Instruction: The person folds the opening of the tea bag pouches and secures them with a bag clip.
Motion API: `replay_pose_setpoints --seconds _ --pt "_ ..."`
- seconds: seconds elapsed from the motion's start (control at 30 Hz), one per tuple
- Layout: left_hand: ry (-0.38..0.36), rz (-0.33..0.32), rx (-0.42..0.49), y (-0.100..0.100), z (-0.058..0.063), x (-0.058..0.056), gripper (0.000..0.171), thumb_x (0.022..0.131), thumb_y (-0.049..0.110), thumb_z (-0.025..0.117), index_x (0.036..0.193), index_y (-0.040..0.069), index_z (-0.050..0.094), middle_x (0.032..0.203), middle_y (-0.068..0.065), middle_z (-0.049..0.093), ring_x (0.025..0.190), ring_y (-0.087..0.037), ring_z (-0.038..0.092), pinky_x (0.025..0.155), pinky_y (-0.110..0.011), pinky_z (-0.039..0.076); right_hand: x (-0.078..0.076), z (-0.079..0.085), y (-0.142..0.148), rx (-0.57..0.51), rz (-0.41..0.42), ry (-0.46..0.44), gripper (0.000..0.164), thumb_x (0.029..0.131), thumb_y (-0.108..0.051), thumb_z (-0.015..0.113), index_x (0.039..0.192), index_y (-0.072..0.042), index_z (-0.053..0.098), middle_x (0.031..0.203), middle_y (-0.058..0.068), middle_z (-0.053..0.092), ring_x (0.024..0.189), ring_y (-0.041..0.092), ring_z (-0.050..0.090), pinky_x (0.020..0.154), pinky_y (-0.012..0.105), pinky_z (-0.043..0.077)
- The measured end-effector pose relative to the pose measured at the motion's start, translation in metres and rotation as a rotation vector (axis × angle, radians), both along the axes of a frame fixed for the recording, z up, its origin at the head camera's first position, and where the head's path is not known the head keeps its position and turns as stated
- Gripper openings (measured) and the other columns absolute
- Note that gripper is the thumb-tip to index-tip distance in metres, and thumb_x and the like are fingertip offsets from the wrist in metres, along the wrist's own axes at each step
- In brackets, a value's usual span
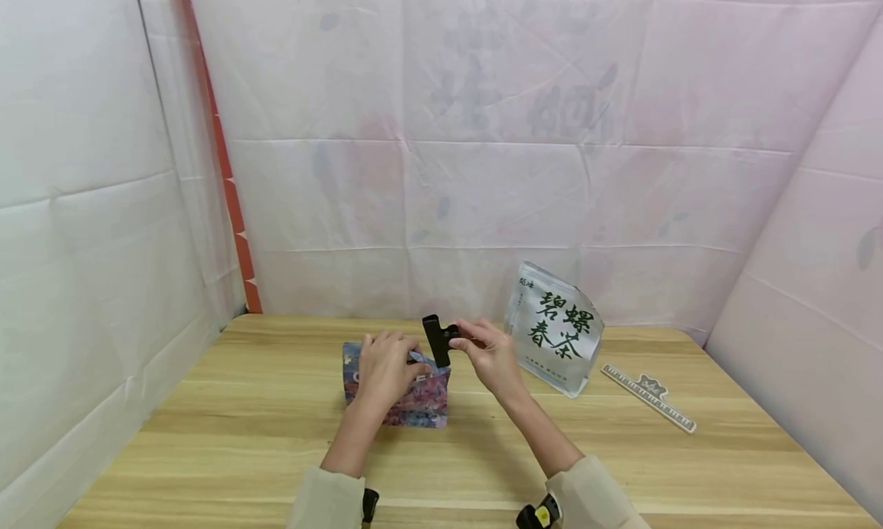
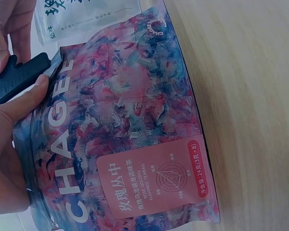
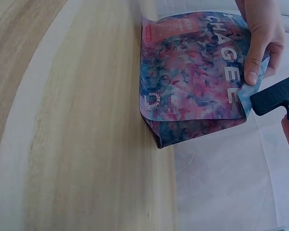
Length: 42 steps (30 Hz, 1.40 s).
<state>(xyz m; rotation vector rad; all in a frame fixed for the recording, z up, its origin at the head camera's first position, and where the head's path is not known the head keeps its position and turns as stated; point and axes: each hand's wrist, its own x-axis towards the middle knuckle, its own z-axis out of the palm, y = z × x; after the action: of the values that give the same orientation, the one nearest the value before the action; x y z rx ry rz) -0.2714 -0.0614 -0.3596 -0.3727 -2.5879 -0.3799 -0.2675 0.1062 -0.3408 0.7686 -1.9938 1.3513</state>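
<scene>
A pink and blue tea bag pouch (image 2: pixel 120 91) marked CHAGEE stands on the wooden table. My left hand (image 1: pixel 385 369) grips its folded-over top edge, thumb on the front in the left wrist view. Between thumb and fingers, my right hand (image 1: pixel 491 354) pinches a black bag clip (image 1: pixel 437 340) by its handle. The clip's long bar is at the right end of the pouch's folded top, overlapping that corner in the left wrist view. In the right wrist view, the clip (image 3: pixel 274 96) lies right beside the folded corner, and only the right fingertips show.
A silver-white tea pouch (image 1: pixel 554 330) with green characters stands behind my right hand. To its right, a flat ruler-like strip (image 1: pixel 648 397) with a grey figure lies on the wooden table (image 1: pixel 228 406). White cloth (image 1: pixel 483 130) hangs behind and at both sides.
</scene>
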Motion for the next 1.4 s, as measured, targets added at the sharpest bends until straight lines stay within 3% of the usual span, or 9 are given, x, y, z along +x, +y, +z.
replay_pose_setpoints --seconds 0.17,0.5,0.67,0.87,1.03,1.1,1.23,1.4 --pt "-0.011 0.005 -0.010 -0.001 0.000 0.000 0.023 0.070 0.036 0.078 0.084 0.020 0.069 0.078 0.005 0.056 0.081 -0.018 0.051 0.067 -0.034 0.030 -0.002 -0.008 -0.001 -0.003 0.032 0.024 0.029 0.072 0.013 0.069 0.100 0.015 0.063 0.081 0.020 0.062 0.074 0.031 0.064 0.058 0.015 0.046" --pt "0.015 0.003 0.001 -0.003 -0.001 -0.001 0.023 0.068 0.034 0.080 0.081 0.019 0.069 0.075 0.005 0.057 0.078 -0.018 0.051 0.066 -0.034 0.028 -0.003 -0.015 -0.004 0.036 0.053 0.085 0.028 0.069 0.018 0.068 0.096 0.017 0.064 0.081 0.022 0.062 0.071 0.034 0.063 0.060 0.026 0.051" --pt "-0.009 -0.004 0.000 -0.004 0.000 0.000 0.023 0.068 0.033 0.080 0.083 0.018 0.070 0.077 0.004 0.058 0.079 -0.019 0.051 0.067 -0.034 0.028 -0.013 -0.026 -0.003 0.032 0.065 0.103 0.029 0.069 0.016 0.069 0.097 0.016 0.064 0.081 0.019 0.062 0.072 0.032 0.064 0.061 0.025 0.051" --pt "-0.103 -0.140 0.043 -0.018 0.011 0.002 0.023 0.072 0.022 0.079 0.092 0.015 0.069 0.094 -0.004 0.063 0.095 -0.026 0.055 0.085 -0.042 0.036 -0.026 -0.040 0.001 0.020 0.038 0.093 0.031 0.070 0.011 0.071 0.100 0.010 0.066 0.083 0.013 0.064 0.073 0.026 0.065 0.061 0.022 0.051" --pt "-0.182 -0.082 0.002 -0.037 0.019 0.004 0.040 0.073 0.026 0.079 0.108 0.012 0.067 0.111 -0.008 0.061 0.110 -0.032 0.049 0.099 -0.054 0.022 -0.026 -0.039 0.002 0.026 0.012 0.083 0.032 0.068 0.014 0.072 0.099 0.010 0.067 0.083 0.012 0.064 0.073 0.024 0.065 0.061 0.021 0.050" --pt "-0.206 -0.065 -0.002 -0.042 0.019 0.005 0.045 0.072 0.029 0.079 0.112 0.012 0.066 0.114 -0.008 0.060 0.112 -0.032 0.047 0.098 -0.055 0.023 -0.026 -0.039 0.003 0.027 0.015 0.082 0.032 0.068 0.014 0.072 0.099 0.011 0.066 0.083 0.014 0.064 0.072 0.026 0.065 0.061 0.022 0.050" --pt "-0.221 -0.099 0.023 -0.046 0.017 0.004 0.047 0.073 0.028 0.078 0.114 0.009 0.064 0.114 -0.010 0.059 0.110 -0.031 0.047 0.091 -0.051 0.034 -0.026 -0.037 0.003 0.042 0.032 0.097 0.031 0.068 0.016 0.071 0.098 0.013 0.066 0.081 0.016 0.063 0.070 0.030 0.064 0.060 0.024 0.051" --pt "-0.217 -0.118 0.044 -0.046 0.014 0.002 0.044 0.074 0.026 0.077 0.113 0.009 0.064 0.112 -0.009 0.059 0.108 -0.030 0.048 0.087 -0.050 0.036 -0.023 -0.032 0.002 0.126 0.019 0.137 0.027 0.070 0.009 0.072 0.097 0.009 0.068 0.083 0.011 0.064 0.072 0.023 0.064 0.063 0.023 0.051"
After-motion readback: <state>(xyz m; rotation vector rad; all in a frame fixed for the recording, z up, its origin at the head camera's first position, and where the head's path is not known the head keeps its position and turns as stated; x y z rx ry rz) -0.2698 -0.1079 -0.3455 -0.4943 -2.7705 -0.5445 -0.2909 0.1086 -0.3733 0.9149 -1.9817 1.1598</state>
